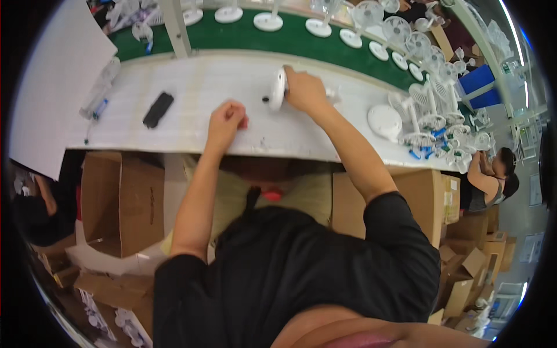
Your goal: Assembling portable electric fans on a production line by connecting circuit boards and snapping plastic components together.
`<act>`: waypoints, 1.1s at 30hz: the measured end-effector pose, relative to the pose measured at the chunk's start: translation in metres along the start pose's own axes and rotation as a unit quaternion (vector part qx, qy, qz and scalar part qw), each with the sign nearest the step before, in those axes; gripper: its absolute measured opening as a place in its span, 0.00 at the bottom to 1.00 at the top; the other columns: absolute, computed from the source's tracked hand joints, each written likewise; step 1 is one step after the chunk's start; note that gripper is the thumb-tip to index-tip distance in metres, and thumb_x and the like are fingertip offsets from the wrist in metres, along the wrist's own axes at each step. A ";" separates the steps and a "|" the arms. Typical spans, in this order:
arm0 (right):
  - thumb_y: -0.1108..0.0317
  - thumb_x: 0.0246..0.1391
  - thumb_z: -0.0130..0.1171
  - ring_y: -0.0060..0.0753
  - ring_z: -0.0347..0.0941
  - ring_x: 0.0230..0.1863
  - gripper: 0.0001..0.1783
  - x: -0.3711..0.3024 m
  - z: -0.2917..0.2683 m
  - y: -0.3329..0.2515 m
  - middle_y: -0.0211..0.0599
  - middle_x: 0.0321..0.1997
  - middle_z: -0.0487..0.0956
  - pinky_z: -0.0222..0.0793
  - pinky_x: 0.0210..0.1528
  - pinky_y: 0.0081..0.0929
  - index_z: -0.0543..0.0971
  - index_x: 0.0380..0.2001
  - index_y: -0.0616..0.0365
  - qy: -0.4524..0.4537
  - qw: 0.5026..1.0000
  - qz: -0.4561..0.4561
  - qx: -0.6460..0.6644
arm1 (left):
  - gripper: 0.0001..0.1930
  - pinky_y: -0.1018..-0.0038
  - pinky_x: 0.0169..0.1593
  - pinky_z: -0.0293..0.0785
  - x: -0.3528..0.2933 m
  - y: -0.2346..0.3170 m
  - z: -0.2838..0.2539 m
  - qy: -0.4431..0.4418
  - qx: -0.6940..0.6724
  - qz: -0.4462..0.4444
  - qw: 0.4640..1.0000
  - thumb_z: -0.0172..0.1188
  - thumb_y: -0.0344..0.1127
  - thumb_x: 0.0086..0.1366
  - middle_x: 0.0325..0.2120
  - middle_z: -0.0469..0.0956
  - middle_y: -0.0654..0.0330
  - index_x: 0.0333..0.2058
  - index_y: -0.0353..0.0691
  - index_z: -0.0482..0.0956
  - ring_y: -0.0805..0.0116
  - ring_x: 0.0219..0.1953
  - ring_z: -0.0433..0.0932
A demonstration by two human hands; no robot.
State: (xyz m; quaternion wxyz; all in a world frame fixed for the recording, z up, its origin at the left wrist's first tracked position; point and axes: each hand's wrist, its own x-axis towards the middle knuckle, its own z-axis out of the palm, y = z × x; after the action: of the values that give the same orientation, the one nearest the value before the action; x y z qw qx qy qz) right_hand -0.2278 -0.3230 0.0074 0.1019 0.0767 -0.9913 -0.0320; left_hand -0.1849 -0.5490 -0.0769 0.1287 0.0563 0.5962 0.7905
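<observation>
My right hand (306, 91) is closed on a white desk fan by its round base (278, 89), which stands on edge over the white table. Part of the fan (333, 95) shows beyond my wrist; the rest is hidden behind the hand. Close to the base's left face is a small black round piece (266, 99); I cannot tell whether it touches. To the left, my left hand (226, 122) hovers near the table's front edge with its fingers curled together. Something reddish shows at its fingertips, too small to name.
A black flat object (158, 110) lies on the white table (191, 124). At right are a white round base (384, 122) and several fan parts with blue connectors (426, 148). Fans stand along a green conveyor (232, 35). Cardboard boxes (139, 203) sit below; other people work at both sides.
</observation>
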 end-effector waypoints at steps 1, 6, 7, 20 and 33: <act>0.67 0.53 0.55 0.53 0.79 0.29 0.12 0.009 -0.002 -0.004 0.45 0.27 0.82 0.73 0.30 0.43 0.74 0.39 0.60 -0.013 0.999 -0.024 0.024 | 0.05 0.79 0.34 0.74 0.013 0.005 -0.008 0.022 0.000 0.020 1.000 0.52 0.23 0.63 0.23 0.76 0.59 0.35 0.34 0.76 0.73 0.25 0.72; 0.67 0.53 0.56 0.51 0.79 0.26 0.14 0.003 -0.023 -0.001 0.44 0.26 0.82 0.73 0.27 0.41 0.73 0.41 0.62 0.015 0.998 -0.032 0.042 | 0.05 0.79 0.36 0.73 0.003 0.012 -0.008 0.027 -0.016 0.002 0.999 0.52 0.24 0.64 0.25 0.76 0.60 0.36 0.36 0.76 0.72 0.27 0.73; 0.67 0.53 0.56 0.51 0.79 0.26 0.14 0.002 -0.029 -0.003 0.44 0.26 0.82 0.73 0.27 0.41 0.73 0.41 0.62 0.016 0.998 -0.029 0.044 | 0.05 0.79 0.36 0.73 0.003 0.012 -0.010 0.025 -0.013 0.001 1.000 0.52 0.24 0.64 0.25 0.76 0.60 0.36 0.36 0.76 0.72 0.27 0.73; 0.65 0.54 0.54 0.45 0.79 0.23 0.15 -0.010 0.010 -0.041 0.42 0.23 0.82 0.72 0.25 0.39 0.73 0.40 0.64 0.042 0.999 0.007 0.029 | 0.16 0.73 0.54 0.68 0.057 0.031 0.030 0.025 0.007 0.085 0.996 0.53 0.32 0.67 0.47 0.76 0.54 0.52 0.37 0.74 0.65 0.47 0.72; 0.68 0.49 0.60 0.53 0.80 0.33 0.16 0.005 -0.023 -0.017 0.48 0.33 0.83 0.73 0.35 0.43 0.74 0.42 0.57 0.107 0.957 0.231 0.139 | 0.19 0.60 0.56 0.70 0.073 -0.008 -0.019 0.097 -0.282 0.082 0.951 0.43 0.43 0.69 0.49 0.73 0.51 0.54 0.42 0.68 0.53 0.50 0.75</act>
State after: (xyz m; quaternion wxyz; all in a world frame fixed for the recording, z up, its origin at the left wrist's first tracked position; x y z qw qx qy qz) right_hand -0.2252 -0.3416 0.0292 0.2000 -0.1378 -0.9601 0.1386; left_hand -0.2582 -0.5453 -0.0950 0.0154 -0.0106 0.3516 0.9360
